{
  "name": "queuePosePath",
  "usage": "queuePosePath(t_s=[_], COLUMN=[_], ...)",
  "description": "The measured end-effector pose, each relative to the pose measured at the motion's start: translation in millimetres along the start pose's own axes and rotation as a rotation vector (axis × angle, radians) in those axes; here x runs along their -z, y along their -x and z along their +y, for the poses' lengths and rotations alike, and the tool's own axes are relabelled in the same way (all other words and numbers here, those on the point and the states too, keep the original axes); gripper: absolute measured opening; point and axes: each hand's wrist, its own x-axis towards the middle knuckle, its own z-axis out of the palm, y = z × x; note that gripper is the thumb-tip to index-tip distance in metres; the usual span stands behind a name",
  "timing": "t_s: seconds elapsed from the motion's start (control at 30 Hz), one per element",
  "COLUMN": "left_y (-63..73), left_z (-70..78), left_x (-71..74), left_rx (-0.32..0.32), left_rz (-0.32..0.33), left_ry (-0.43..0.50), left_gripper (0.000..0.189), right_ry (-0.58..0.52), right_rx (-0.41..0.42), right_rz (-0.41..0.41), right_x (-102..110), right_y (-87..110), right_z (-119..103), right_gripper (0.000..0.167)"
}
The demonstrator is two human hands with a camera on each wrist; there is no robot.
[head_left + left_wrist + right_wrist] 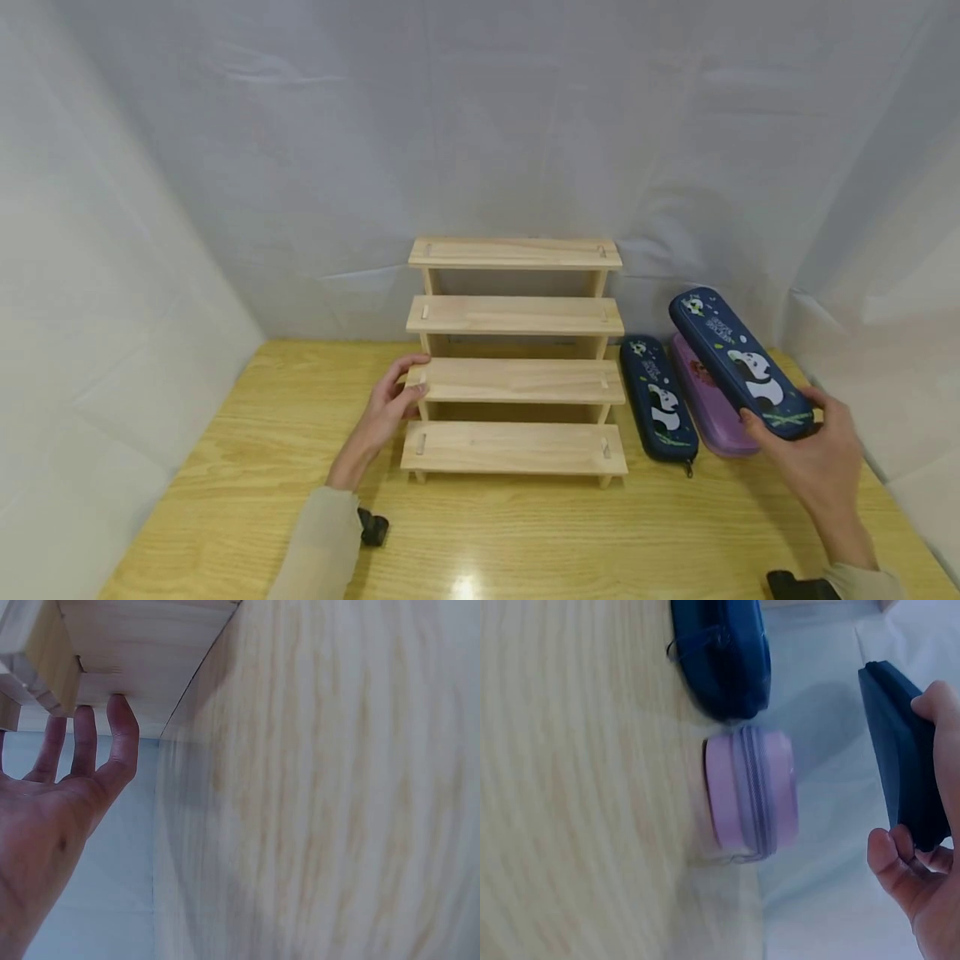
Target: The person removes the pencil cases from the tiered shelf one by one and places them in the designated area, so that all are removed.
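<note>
My right hand [821,458] grips the near end of a navy pencil case [738,362] with a panda print, thumb on one side and fingers on the other. This case hangs tilted above the table, overlapping a purple pencil case [712,408] in the head view. A second navy panda pencil case [660,400] lies left of the purple one. My left hand [386,408] holds the left end of a stepped wooden display shelf [513,379] at its second board from the bottom; the left wrist view shows its fingertips [120,712] against the side panel.
The four-tier shelf stands in the middle of the wooden table [300,433], close to the back sheet. White sheeting [525,125] rises at the back and both sides. The purple case [754,791] shows its zipper end in the right wrist view.
</note>
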Motion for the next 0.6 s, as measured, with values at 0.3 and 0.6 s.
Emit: queuePosePath(t_s=[0.3, 0.6], left_y=[0.3, 0.6], left_z=[1.2, -0.5], left_x=[0.5, 0.7], left_rx=[-0.007, -0.013], left_rz=[-0.006, -0.004], left_ry=[0.002, 0.006], left_gripper=[0.042, 0.042], right_ry=[0.083, 0.232], right_rx=[-0.105, -0.221], right_rz=[0.004, -0.103], right_x=[6, 20], right_y=[0.3, -1.7], right_z=[19, 33], right_gripper=[0.076, 0.079])
